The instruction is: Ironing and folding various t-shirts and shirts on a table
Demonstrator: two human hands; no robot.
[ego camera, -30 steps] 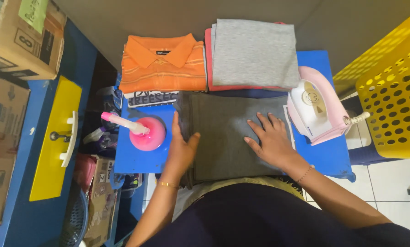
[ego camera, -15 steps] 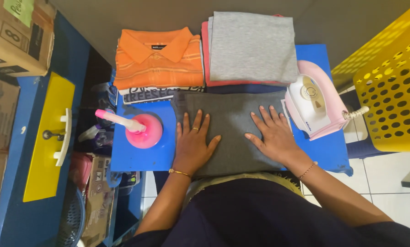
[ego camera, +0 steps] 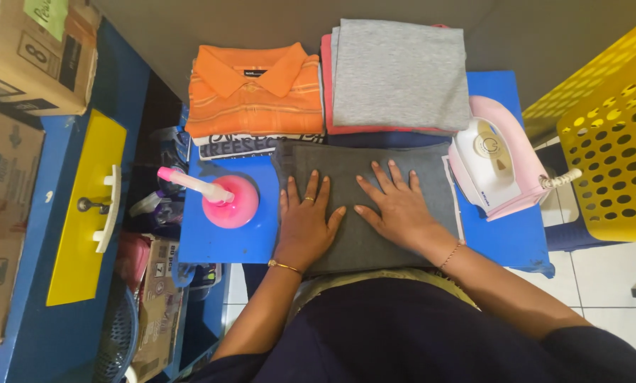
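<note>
While both palms press flat, fingers spread and gripping nothing, my left hand (ego camera: 305, 221) and right hand (ego camera: 397, 207) lie side by side on the dark grey garment (ego camera: 374, 213), thumbs nearly meeting at its middle. That garment is folded into a rectangle on the blue ironing board (ego camera: 225, 237), right in front of me, at board centre. At 9 o'clock of my left hand, just beside the cloth, stands a pink spray bottle (ego camera: 222, 198). At 3 o'clock of my right hand the pink-and-white iron (ego camera: 494, 167) is parked, touching the garment's edge, cord running toward the yellow perforated basket (ego camera: 609, 142). At 12 o'clock sit two done stacks: grey folded top (ego camera: 399, 71) over a pink piece, and at 11 an orange polo shirt (ego camera: 255, 89) over printed fabric. Judging by this: several pcs finished, this one folded & nearly ready to stack w/ the rest; can't tell what's left in the basket.
</note>
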